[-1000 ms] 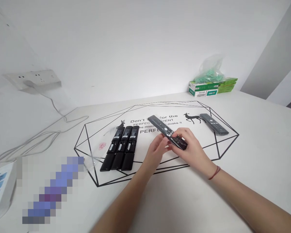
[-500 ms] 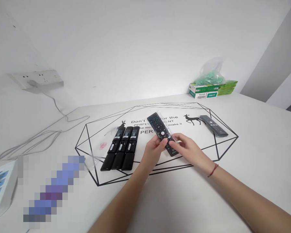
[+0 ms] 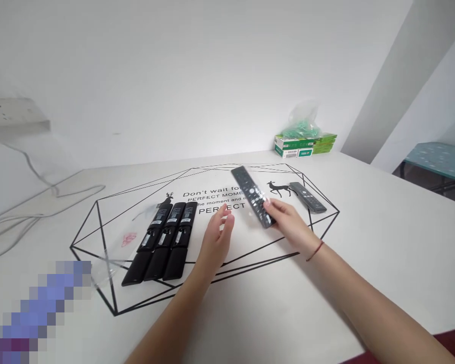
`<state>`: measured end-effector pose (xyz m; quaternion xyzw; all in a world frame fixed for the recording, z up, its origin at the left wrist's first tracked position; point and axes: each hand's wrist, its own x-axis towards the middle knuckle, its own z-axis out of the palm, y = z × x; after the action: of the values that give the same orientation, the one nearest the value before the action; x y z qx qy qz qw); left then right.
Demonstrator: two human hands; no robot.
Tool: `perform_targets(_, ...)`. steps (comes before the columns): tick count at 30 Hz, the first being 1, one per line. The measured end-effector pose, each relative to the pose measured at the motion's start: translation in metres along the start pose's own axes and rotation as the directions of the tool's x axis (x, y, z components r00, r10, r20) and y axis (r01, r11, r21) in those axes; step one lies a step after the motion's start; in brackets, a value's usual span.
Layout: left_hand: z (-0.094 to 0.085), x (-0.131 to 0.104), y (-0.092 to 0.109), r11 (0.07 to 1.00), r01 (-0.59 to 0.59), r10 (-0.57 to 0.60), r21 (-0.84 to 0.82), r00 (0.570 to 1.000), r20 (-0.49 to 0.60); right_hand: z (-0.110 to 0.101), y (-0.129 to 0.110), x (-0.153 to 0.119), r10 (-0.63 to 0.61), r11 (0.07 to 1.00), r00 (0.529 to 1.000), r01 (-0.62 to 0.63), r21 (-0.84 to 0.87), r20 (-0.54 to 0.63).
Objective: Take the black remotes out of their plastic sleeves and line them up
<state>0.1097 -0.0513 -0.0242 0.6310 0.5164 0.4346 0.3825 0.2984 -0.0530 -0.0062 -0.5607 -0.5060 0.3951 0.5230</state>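
My right hand [image 3: 288, 222] grips the lower end of a black remote control [image 3: 253, 194], which is tilted above the table with its buttons facing up. Clear plastic wrap shows along its edges. Apart from it, my left hand [image 3: 218, 235] hovers with fingers spread and nothing in them. To its left, three black remote controls [image 3: 165, 242] lie side by side, backs up, with what look like open battery compartments in the middle. Another remote control [image 3: 308, 197], buttons up, lies on the table to the right of my right hand.
Green and white boxes [image 3: 293, 146] with a clear bag [image 3: 303, 121] of green stuff on top stand against the wall. Clear plastic film [image 3: 106, 268] lies at left near a blurred-out bluish object. A cable [image 3: 41, 177] runs down from a wall socket [image 3: 15, 114].
My left hand has let go of the remote control and moved away to the left. My right hand alone holds it now. The view has turned to the right.
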Motion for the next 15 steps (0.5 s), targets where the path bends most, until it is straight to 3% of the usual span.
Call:
perform_targets(3, 0.000, 0.001, 0.000, 0.998, 0.060, -0.060, 0.020, 0.998, 0.011, -0.047, -0.001, 0.023, -0.022, 0.993, 0.960, -0.012, -0.120, -0.279)
perform_targets(8, -0.003, 0.002, 0.002, 0.996, 0.059, -0.061, 0.059, 0.998, 0.021, -0.131, 0.014, 0.041, -0.029, 0.904, 0.784, -0.244, -0.352, -0.620)
perform_targets(11, -0.004, 0.002, 0.001, 0.996, 0.031, -0.033, 0.084, 0.999, 0.023, -0.152, 0.033, 0.045, 0.051, 0.816, 0.731, -0.423, -0.393, -0.680)
perform_targets(15, -0.003, 0.002, 0.000, 0.994, -0.004, -0.002, 0.108, 0.999, 0.053, -0.152, 0.053, 0.055, 0.136, 0.705, 0.719, -0.554, -0.444, -0.681)
